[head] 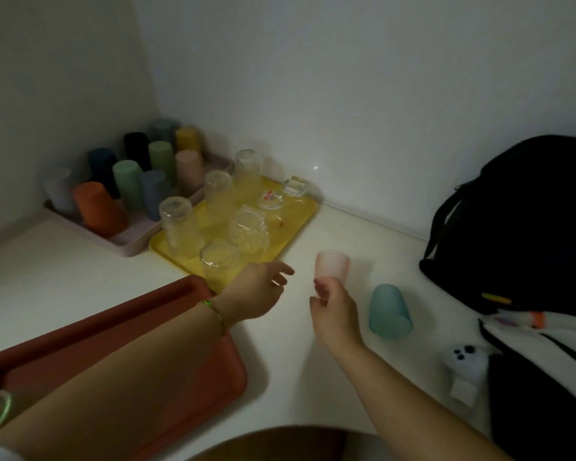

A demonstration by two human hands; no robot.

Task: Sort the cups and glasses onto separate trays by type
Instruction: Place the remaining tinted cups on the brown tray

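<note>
While the right hand (333, 307) pinches the pale pink cup (332, 266) at its lower edge, just off the near corner of the yellow tray (301, 207), the left hand (263, 291) hangs beside it with loose fingers, grasping nothing. Whether the cup touches the white counter (296, 377) is unclear. A teal cup (389, 311) sits on the counter just right of the right hand. Clear glasses (178, 224) stand upside down on the yellow tray; coloured cups (127, 184) fill the pink tray (127, 242) in the corner. A red-brown tray (187, 371) lies under the left forearm. A black backpack (519, 221) sits at right.
</note>
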